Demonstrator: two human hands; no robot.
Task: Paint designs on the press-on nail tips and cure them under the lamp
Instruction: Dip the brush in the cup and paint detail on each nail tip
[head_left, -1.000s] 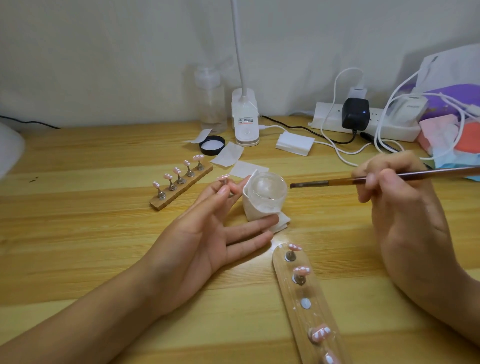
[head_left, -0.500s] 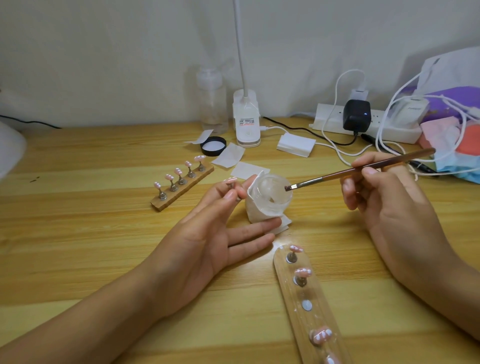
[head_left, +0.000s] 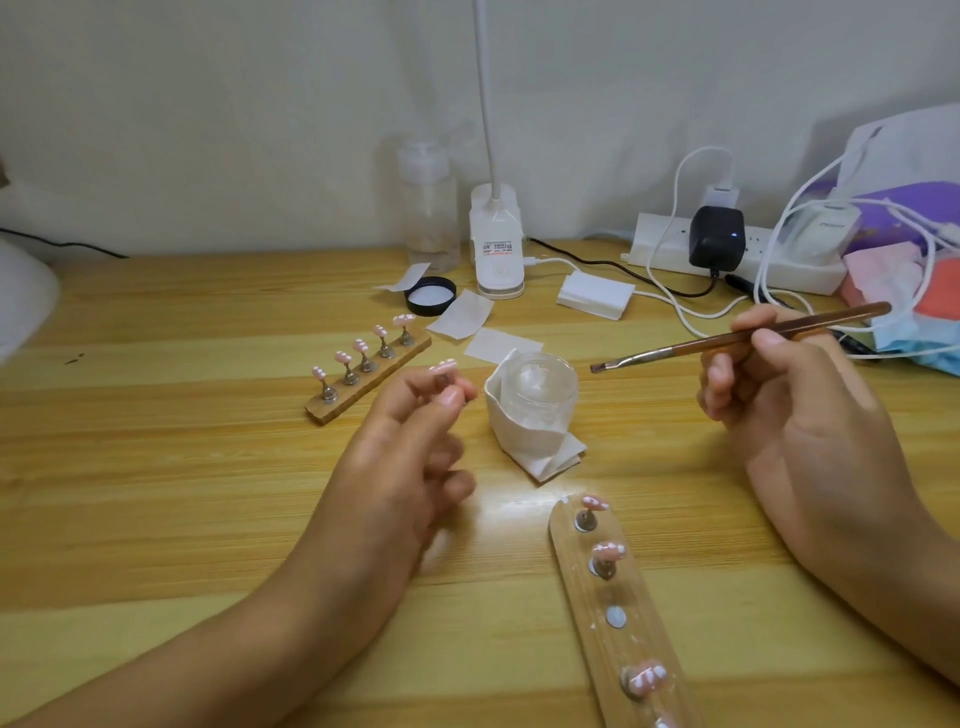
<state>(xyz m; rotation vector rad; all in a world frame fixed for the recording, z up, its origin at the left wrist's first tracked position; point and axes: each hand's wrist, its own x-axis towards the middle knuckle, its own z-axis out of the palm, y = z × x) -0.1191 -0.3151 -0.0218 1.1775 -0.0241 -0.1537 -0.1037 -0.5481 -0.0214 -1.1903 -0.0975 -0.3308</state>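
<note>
The brush (head_left: 737, 338), clamped in the right hand's (head_left: 795, 405) curled fingers, is now hanging just right of the jar (head_left: 540, 384) at centre frame, having lifted off its rim. The left hand (head_left: 410, 457) is curling its lower fingers in while thumb and forefinger are pinching one nail tip (head_left: 442, 366). Five tips are standing on the short strip (head_left: 369, 384), and three are plainly showing on the long board (head_left: 608, 654) at lower right. A wooden table (head_left: 208, 493) is lying under everything, with a pale wall (head_left: 208, 104) behind.

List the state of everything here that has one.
Left hand: pinches one nail tip, raised off the table.
Right hand: holds the brush, bristles clear of the jar.
Jar: open, wrapped in tissue.
Black lid: off, lying flat.
Near holder: one visible spot empty.
Far holder: five tips mounted.
Black adapter: plugged into the power strip.
</note>
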